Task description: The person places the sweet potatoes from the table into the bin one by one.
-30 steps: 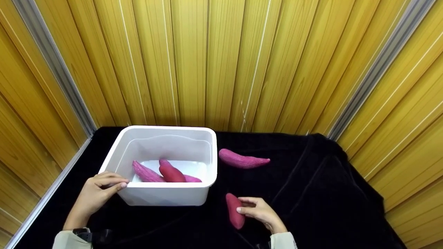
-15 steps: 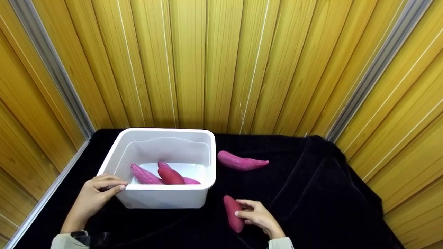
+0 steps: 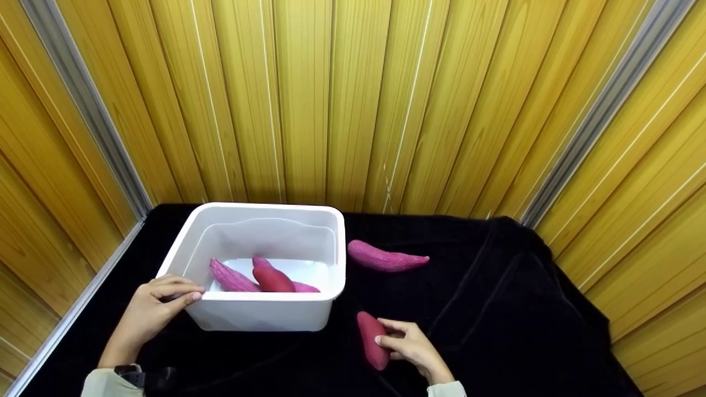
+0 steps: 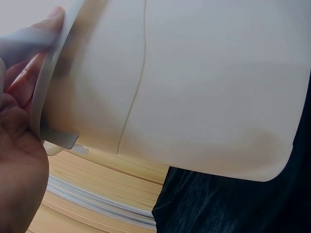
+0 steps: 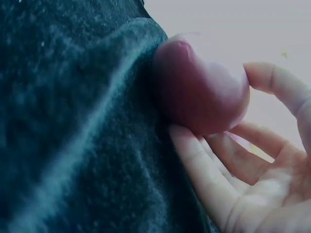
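Observation:
My left hand [image 3: 151, 311] pinches the near left corner of a white plastic bin [image 3: 265, 311] by its rim; in the left wrist view the thumb and fingers [image 4: 29, 82] wrap over that lip. Inside the bin lie a red sweet potato [image 3: 274, 279] and several purple-pink ones, such as the ridged sweet potato [image 3: 233, 275] at left. To the right of the bin, my right hand [image 3: 411, 347] holds another red sweet potato [image 3: 370, 339] between thumb and fingers. The right wrist view shows this sweet potato [image 5: 199, 87] end-on, low against the dark cloth.
One purple-pink sweet potato [image 3: 386, 258] lies on the black cloth [image 3: 513, 309], just right of the bin's far half. Yellow wood-patterned panels [image 3: 358, 110] stand behind and on both sides, with grey metal strips [image 3: 601, 116] at the corners.

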### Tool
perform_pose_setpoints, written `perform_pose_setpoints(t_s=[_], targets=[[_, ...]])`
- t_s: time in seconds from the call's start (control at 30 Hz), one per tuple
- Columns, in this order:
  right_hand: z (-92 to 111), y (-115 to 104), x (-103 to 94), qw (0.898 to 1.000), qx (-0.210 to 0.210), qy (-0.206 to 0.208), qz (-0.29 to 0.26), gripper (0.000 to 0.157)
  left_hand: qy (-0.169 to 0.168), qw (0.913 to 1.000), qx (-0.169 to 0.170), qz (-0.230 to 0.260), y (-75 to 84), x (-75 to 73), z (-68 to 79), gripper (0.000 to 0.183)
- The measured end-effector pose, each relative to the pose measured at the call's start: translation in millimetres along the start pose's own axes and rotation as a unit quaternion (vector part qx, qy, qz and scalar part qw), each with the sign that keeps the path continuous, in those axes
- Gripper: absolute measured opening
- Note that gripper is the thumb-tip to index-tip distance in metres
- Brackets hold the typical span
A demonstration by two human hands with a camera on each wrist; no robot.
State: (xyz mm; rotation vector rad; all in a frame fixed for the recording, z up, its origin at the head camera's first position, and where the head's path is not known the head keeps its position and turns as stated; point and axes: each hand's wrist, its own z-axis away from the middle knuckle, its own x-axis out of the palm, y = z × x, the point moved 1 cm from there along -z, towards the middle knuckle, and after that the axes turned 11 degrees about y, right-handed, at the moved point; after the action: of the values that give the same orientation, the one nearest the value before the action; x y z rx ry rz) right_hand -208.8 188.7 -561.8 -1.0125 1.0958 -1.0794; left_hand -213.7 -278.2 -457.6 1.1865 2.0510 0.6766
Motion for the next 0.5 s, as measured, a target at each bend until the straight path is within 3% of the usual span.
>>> perform_pose_setpoints(t_s=[0.3,0.5], targets=[[0.3,3.8,0.6,1.000,0.003,0.014,-0.004,0.060,0.003,0.9999,0.004,-0.011,-3.9,1.0,0.0,0.025],[-1.5,5.6,-0.6,1.000,0.013,0.014,-0.014,0.060,0.004,0.9999,-0.001,-0.015,2.5,0.5,-0.4,0.024]])
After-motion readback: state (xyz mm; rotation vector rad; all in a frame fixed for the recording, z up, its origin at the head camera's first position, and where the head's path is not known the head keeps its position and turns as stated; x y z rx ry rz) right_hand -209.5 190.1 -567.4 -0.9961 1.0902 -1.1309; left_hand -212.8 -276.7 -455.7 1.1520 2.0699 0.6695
